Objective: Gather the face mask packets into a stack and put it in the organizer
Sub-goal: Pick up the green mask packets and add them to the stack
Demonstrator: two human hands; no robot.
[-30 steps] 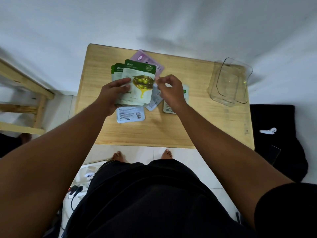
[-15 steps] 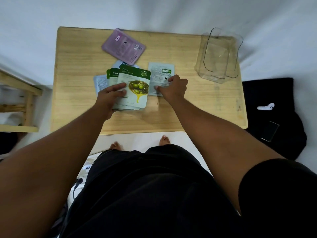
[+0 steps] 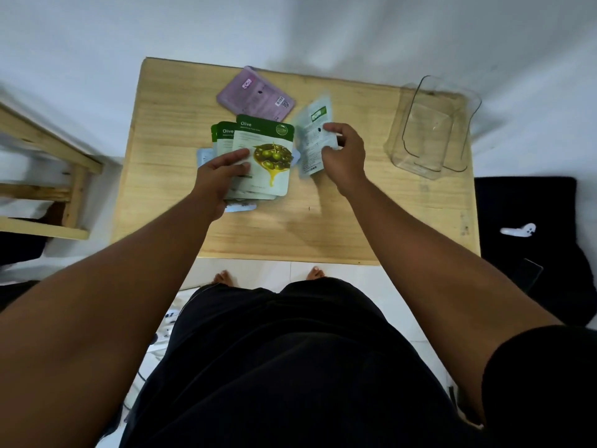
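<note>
The right hand [image 3: 344,153] pinches a pale blue-white face mask packet [image 3: 312,137] by its side edge and holds it up, tilted, long side pointing away from the person. Just to its left, the left hand [image 3: 219,171] presses down flat, fingers spread, on a fanned pile of green-and-white olive packets [image 3: 263,156] on the light wooden table [image 3: 323,227]. I think the held packet goes left onto that pile next. A purple packet [image 3: 255,95] lies flat behind the pile, nearer the left hand. The clear plastic organizer [image 3: 433,130] stands empty, well off to the right.
</note>
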